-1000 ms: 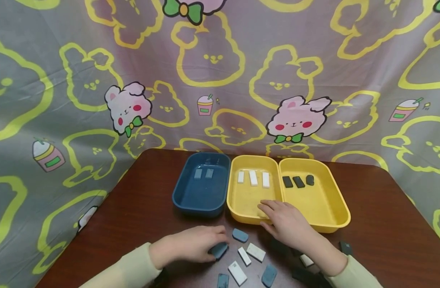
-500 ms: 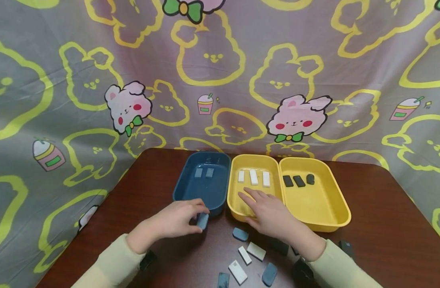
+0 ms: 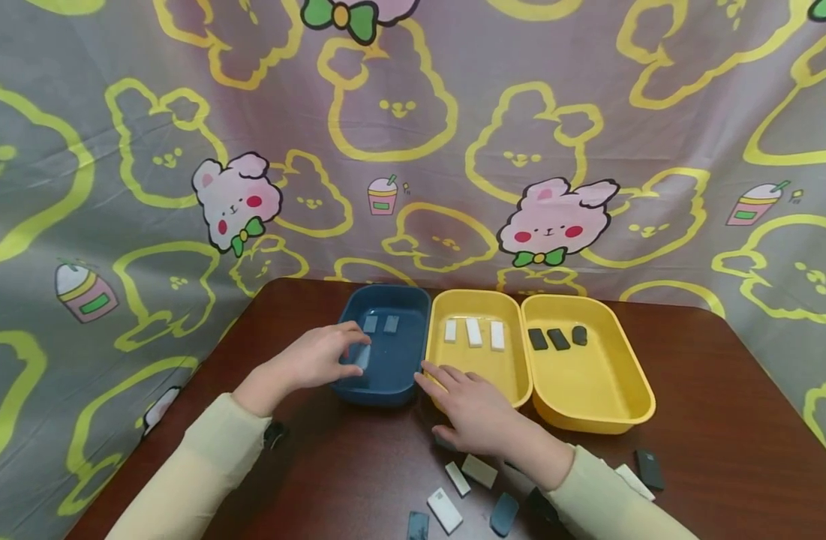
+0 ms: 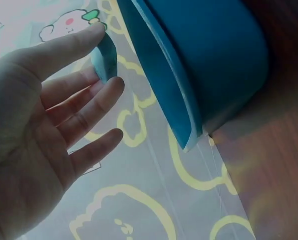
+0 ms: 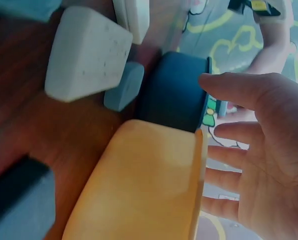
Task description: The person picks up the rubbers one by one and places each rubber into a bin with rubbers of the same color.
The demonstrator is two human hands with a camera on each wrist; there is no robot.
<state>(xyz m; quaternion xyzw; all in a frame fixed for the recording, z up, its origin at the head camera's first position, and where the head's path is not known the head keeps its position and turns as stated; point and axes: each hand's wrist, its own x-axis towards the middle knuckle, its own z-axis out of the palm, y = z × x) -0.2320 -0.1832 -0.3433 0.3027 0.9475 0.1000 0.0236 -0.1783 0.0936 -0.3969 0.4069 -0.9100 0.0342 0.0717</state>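
Observation:
My left hand point(image 3: 311, 358) pinches a blue eraser point(image 3: 363, 358) between thumb and fingers over the left side of the blue bin point(image 3: 397, 367). In the left wrist view the eraser point(image 4: 106, 59) stands on edge at the fingertips, beside the bin's rim point(image 4: 171, 55). Fingers spread and straight, my right hand point(image 3: 476, 412) hovers at the front left corner of the middle yellow bin point(image 3: 487, 369), holding nothing. A loose blue eraser point(image 5: 125, 86) lies on the table below it in the right wrist view.
Two blue erasers point(image 3: 391, 324) lie in the blue bin, three white erasers point(image 3: 474, 332) in the middle bin, and three black erasers point(image 3: 557, 339) in the right yellow bin point(image 3: 602, 382). Several white, blue and black erasers point(image 3: 445, 511) are scattered along the table front. A patterned cloth point(image 3: 446, 180) hangs behind.
My left hand has lifted the blue eraser from the table and carried it up and left over the blue bin. My right hand has moved left across the middle yellow bin.

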